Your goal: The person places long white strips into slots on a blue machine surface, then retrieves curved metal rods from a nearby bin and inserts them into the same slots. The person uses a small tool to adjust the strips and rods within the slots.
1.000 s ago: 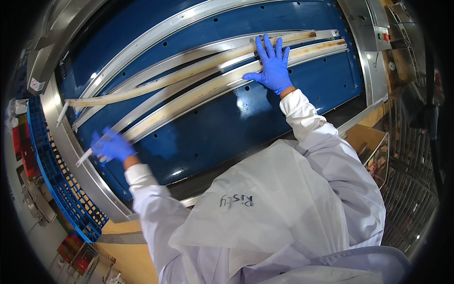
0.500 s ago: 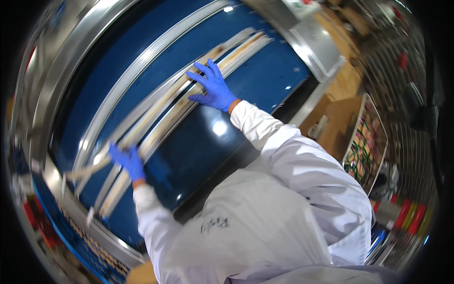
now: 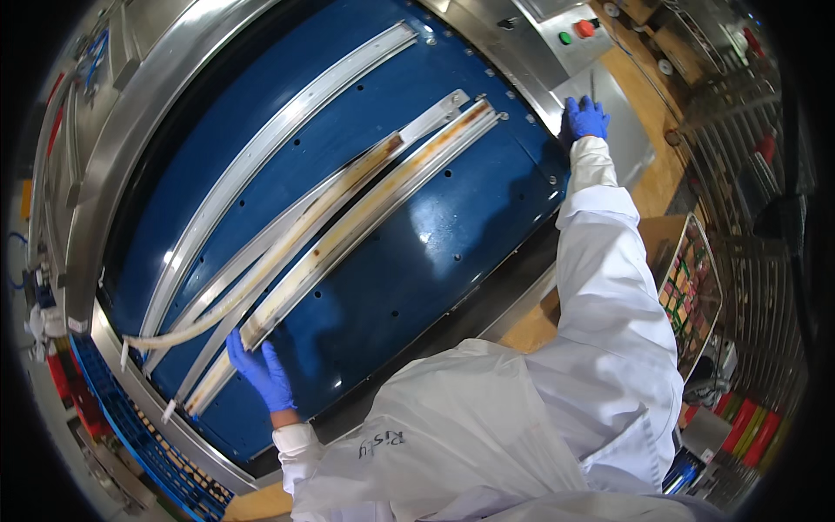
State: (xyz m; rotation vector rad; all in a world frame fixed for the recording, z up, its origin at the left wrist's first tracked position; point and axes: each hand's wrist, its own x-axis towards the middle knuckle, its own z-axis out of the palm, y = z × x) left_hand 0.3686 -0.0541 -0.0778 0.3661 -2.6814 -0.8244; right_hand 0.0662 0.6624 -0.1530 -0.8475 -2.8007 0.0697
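Note:
A broad blue panel (image 3: 374, 278) dotted with small holes lies before me, framed in metal. On it rest a pale rail (image 3: 261, 135), a brown-stained strip (image 3: 322, 191) with a bent pale end, and a brown-stained metal rail (image 3: 374, 200) nearest me. My left hand (image 3: 261, 374), in a blue glove, grips the near stained rail close to its lower left end, finger and thumb on either side. Beyond the panel's right edge, my gloved right hand (image 3: 587, 119) is closed over a flat metal plate (image 3: 622, 122). A thin dark line shows past its fingers; what it holds is unclear.
A metal housing with a red button (image 3: 584, 29) and a green button (image 3: 564, 38) stands at the far right. Right of me are a box of colourful pieces (image 3: 691, 283) and wire racks (image 3: 757, 296). A blue crate (image 3: 143, 444) sits lower left.
My right hand has left the stained strips and moved right, to the metal plate past the panel. My left hand has shifted slightly down and right along the rail.

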